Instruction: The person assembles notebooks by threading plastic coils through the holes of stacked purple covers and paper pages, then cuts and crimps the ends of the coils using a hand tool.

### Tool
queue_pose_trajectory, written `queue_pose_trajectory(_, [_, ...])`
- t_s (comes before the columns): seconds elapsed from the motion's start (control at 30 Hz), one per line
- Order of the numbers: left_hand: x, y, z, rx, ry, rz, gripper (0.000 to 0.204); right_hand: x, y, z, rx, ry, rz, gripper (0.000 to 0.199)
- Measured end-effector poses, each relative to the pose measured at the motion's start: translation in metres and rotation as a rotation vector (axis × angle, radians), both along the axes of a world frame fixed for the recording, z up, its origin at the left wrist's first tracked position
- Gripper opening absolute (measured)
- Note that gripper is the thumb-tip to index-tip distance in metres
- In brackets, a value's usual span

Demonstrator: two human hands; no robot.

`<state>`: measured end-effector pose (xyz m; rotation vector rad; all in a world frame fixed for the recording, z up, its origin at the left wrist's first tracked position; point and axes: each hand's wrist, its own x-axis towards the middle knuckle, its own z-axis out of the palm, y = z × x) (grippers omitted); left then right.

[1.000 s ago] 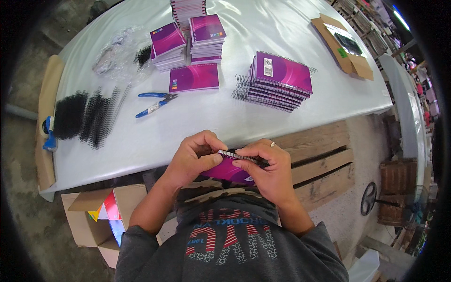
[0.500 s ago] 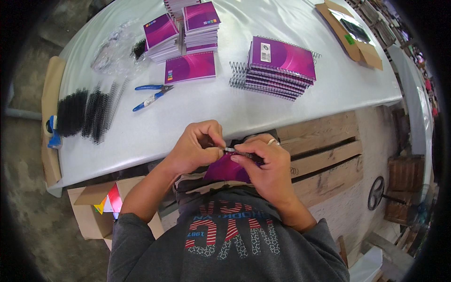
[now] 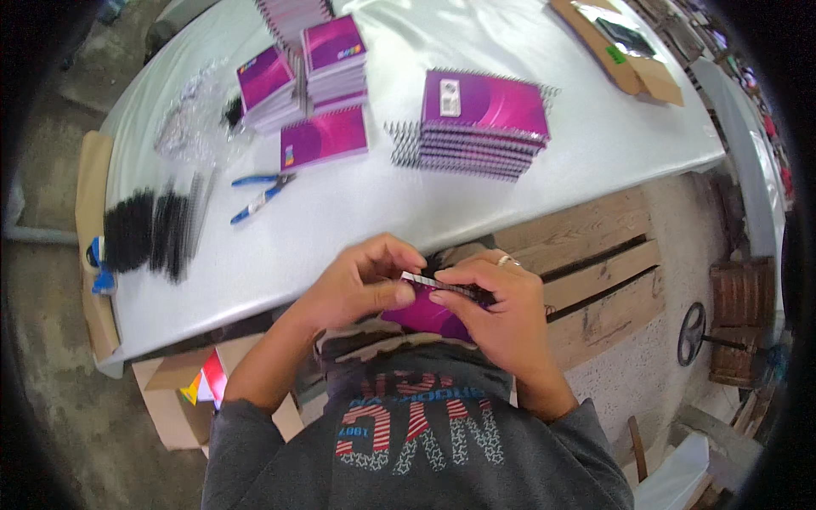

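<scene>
A purple notebook (image 3: pixel 421 318) rests at my lap, its punched white page edge facing up. My left hand (image 3: pixel 361 280) is closed around the left end of that edge, thumb below and index finger above. On the same edge, farther right, my right hand (image 3: pixel 506 306), with a ring on one finger, pinches between thumb and forefinger. A dark wire coil seems to run along the edge under the right fingers, mostly hidden by them. How far it is threaded I cannot tell.
On the white-covered table (image 3: pixel 340 212) lie blue-handled cutters (image 3: pixel 255 200), loose black coils (image 3: pixel 153 234), stacked purple notebooks (image 3: pixel 336 81), a coil-bound stack (image 3: pixel 484 110) and crumpled plastic (image 3: pixel 191 119). A cardboard box (image 3: pixel 170 416) stands below left; a wooden slatted bench (image 3: pixel 595 280) is at right.
The whole view has shifted slightly. My left fingers have parted a little at the notebook's corner, so more of its white edge shows. My right hand keeps its pinch.
</scene>
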<state>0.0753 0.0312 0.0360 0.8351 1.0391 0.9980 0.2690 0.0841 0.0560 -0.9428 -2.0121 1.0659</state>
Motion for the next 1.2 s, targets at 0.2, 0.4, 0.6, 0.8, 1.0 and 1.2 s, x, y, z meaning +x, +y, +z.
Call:
queue_pose_trajectory(0.2, [0.005, 0.061, 0.05, 0.406, 0.524, 0.436, 0.035, 0.012, 0.056, 0.03, 0.463, 0.175, -0.653, 0.047])
queue_pose_trajectory(0.4, [0.017, 0.16, 0.026, 0.407, 0.638, 0.722, 0.037, -0.019, 0.14, -0.037, 0.061, 0.695, -0.598, 0.058])
queue_pose_trajectory(0.6, [0.021, 0.156, -0.01, 0.654, 1.051, 0.856, 0.026, -0.046, 0.135, -0.053, 0.223, 0.573, -0.737, 0.031])
queue_pose_trajectory(0.8, [0.01, 0.151, -0.014, 0.575, 0.951, 0.874, 0.026, -0.048, 0.137, -0.058, 0.373, 0.491, -0.799, 0.021])
queue_pose_trajectory(1.0, [-0.078, 0.109, -0.007, 0.573, 1.287, 0.559, 0.027, -0.015, 0.105, -0.052, 0.458, 0.554, -0.823, 0.02])
queue_pose_trajectory(1.2, [-0.114, 0.076, -0.059, 0.695, 1.642, 0.318, 0.03, -0.058, 0.034, -0.067, 0.096, 0.656, -0.394, 0.022])
